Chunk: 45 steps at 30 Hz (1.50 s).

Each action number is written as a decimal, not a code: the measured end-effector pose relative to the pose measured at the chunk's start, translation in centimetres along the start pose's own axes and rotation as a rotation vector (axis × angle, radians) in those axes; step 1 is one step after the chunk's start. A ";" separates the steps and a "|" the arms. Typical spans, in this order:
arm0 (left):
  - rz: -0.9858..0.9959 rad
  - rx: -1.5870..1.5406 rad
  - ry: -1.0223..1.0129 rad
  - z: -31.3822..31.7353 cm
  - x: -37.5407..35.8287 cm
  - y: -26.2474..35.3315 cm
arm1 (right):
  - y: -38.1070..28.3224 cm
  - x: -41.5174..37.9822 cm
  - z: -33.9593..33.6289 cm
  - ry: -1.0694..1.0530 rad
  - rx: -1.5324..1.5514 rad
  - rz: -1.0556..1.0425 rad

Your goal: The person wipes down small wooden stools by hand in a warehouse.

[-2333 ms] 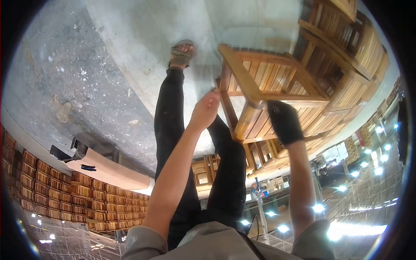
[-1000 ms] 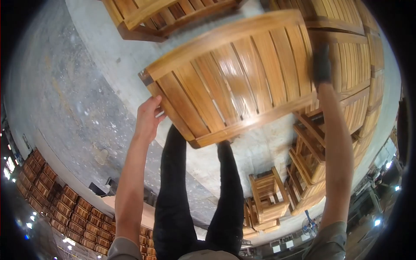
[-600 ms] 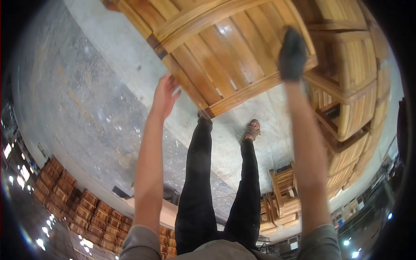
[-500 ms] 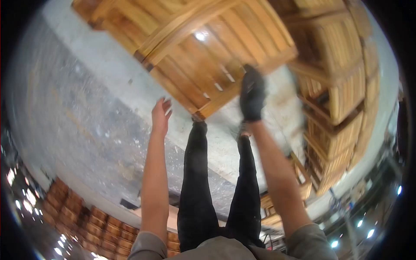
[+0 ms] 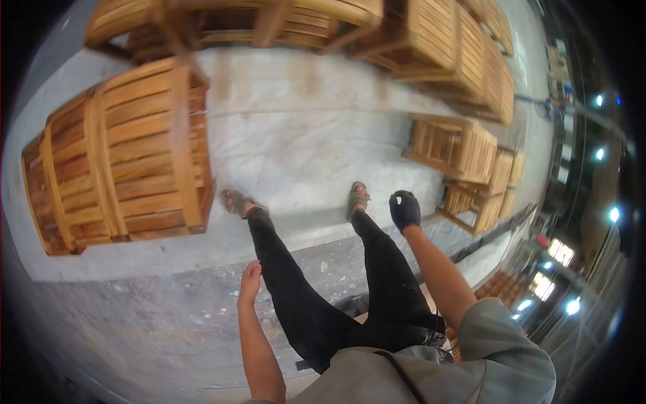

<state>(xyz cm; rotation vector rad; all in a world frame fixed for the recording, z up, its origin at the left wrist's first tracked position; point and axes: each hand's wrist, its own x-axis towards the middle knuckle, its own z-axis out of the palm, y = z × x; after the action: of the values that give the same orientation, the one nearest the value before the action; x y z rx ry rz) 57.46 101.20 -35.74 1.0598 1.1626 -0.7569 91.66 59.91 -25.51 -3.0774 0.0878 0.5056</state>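
My bare left hand (image 5: 250, 279) hangs beside my left thigh, apart from the furniture. Its fingers are loosely bent, and nothing shows in it. My right hand (image 5: 405, 210) wears a black glove and is curled closed in front of my right leg. A small white patch (image 5: 399, 200) shows at its fingers; whether this is a held thing or part of the glove I cannot make out. Left of my feet stands a slatted wooden piece of furniture (image 5: 141, 151), touched by neither hand.
More slatted wooden furniture (image 5: 316, 30) lines the far side, partly blurred. Stacked wooden pieces (image 5: 464, 60) continue to the upper right. Smaller slatted units (image 5: 457, 148) stand right of my right hand. My sandalled feet are on the pale concrete floor (image 5: 289, 135).
My view has swung to the right, so the wooden furniture that lay before me is now at the left. My gloved hand has come away from it and is curled.
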 end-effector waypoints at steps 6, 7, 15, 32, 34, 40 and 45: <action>0.214 0.446 0.245 16.6 1.4 2.0 | 20.0 -1.1 2.7 -0.182 0.211 0.182; 0.277 0.408 0.161 20.0 3.7 1.3 | 24.0 -3.1 4.2 -0.208 0.225 0.276; 0.302 0.454 -0.482 67.9 17.7 10.0 | 54.2 -38.7 11.1 -0.568 0.704 0.726; 0.381 -0.031 -0.319 94.1 14.6 16.7 | 47.4 -34.8 2.6 -0.563 1.465 1.200; 0.348 -0.044 -0.286 88.7 13.8 16.3 | 47.8 -30.8 1.6 -0.529 1.388 1.180; 0.283 0.046 -0.009 66.7 13.3 19.1 | 49.3 -20.4 -2.9 -0.455 0.786 0.607; 0.395 0.188 0.219 46.2 10.6 22.6 | 41.0 -7.9 -4.2 -0.356 0.617 0.354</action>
<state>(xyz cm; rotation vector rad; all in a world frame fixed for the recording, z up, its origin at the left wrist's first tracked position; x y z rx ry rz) 96.59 66.24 -37.99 1.5054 1.0306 -0.4508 83.12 19.26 -19.53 -2.3373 0.6500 0.8402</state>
